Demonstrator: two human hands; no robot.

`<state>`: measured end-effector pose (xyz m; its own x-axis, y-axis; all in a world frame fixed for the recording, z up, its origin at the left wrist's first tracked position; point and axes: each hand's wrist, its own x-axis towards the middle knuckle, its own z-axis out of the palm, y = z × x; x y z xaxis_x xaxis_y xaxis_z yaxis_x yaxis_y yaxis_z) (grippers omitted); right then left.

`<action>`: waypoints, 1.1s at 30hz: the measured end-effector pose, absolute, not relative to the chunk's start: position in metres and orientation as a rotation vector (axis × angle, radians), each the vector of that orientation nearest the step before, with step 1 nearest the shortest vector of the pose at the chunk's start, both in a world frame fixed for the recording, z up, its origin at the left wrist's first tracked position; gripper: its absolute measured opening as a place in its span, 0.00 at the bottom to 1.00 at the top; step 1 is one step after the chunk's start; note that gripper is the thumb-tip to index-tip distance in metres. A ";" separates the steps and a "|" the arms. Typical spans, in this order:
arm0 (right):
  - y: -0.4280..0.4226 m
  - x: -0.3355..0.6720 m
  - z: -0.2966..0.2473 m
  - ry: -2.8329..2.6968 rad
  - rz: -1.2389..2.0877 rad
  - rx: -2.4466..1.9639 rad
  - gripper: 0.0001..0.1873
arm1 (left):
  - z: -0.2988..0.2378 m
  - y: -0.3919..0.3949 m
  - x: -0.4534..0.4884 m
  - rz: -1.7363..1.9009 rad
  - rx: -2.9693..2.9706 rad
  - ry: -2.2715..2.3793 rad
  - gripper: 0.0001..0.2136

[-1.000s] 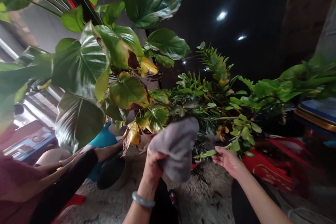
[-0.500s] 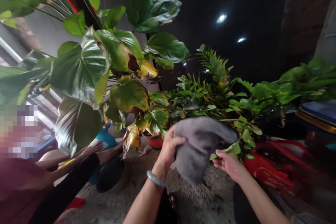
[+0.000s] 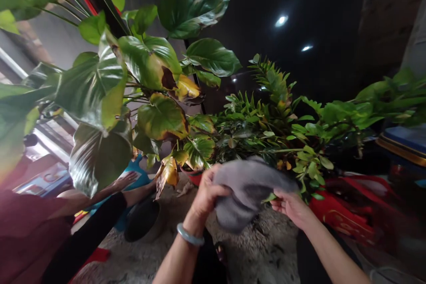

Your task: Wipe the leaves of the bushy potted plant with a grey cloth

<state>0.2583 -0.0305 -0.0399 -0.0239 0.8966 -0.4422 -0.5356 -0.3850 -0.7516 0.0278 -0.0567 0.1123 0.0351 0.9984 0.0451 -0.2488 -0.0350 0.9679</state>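
Observation:
My left hand is closed on a grey cloth and presses it over a leafy stem of a small-leaved green plant. From below, my right hand supports that stem, with a green leaf at its fingertips; the cloth touches its fingers. A pale bangle sits on my left wrist.
A big-leaved plant with yellowing, brown-edged leaves fills the left. Another person's arm and dark sleeve reach in at lower left beside a dark bowl-like pot. Red objects lie at right. The ground is rough and grey.
My left hand carried the cloth to the right onto the stem held by my right hand, then drew it slightly down and back. The other person's hand moved a little.

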 end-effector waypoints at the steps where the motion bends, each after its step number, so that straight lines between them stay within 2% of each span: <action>1: -0.031 0.258 -0.038 -0.455 1.648 -1.124 0.11 | 0.124 -0.049 0.022 1.448 1.028 0.934 0.12; 5: -0.032 0.254 -0.034 -0.409 1.634 -1.149 0.11 | 0.125 -0.025 0.010 1.755 0.835 1.094 0.12; 10: -0.032 0.255 -0.036 -0.368 1.620 -1.184 0.11 | 0.054 -0.067 0.015 1.434 0.602 1.399 0.06; 12: -0.032 0.256 -0.037 -0.367 1.616 -1.186 0.12 | 0.043 -0.088 0.013 1.384 0.489 1.411 0.07; 16: -0.033 0.256 -0.037 -0.377 1.618 -1.181 0.11 | 0.080 -0.083 0.000 1.696 0.439 1.278 0.14; 19: -0.033 0.255 -0.037 -0.383 1.618 -1.180 0.11 | 0.112 -0.052 -0.004 1.901 0.507 1.162 0.16; 23: -0.032 0.255 -0.037 -0.386 1.619 -1.175 0.12 | 0.090 -0.044 0.012 1.683 0.623 1.283 0.14; 28: -0.034 0.258 -0.037 -0.390 1.615 -1.171 0.13 | 0.041 -0.095 0.033 1.341 0.435 1.307 0.13; 33: -0.037 0.257 -0.032 -0.405 1.613 -1.165 0.12 | 0.095 -0.069 0.030 1.615 0.436 1.105 0.10</action>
<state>0.2572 -0.0366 -0.0317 0.0320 0.8771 -0.4793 -0.5467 -0.3861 -0.7430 0.0295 -0.0689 0.0951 -0.3534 0.9011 -0.2512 -0.5605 0.0110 0.8280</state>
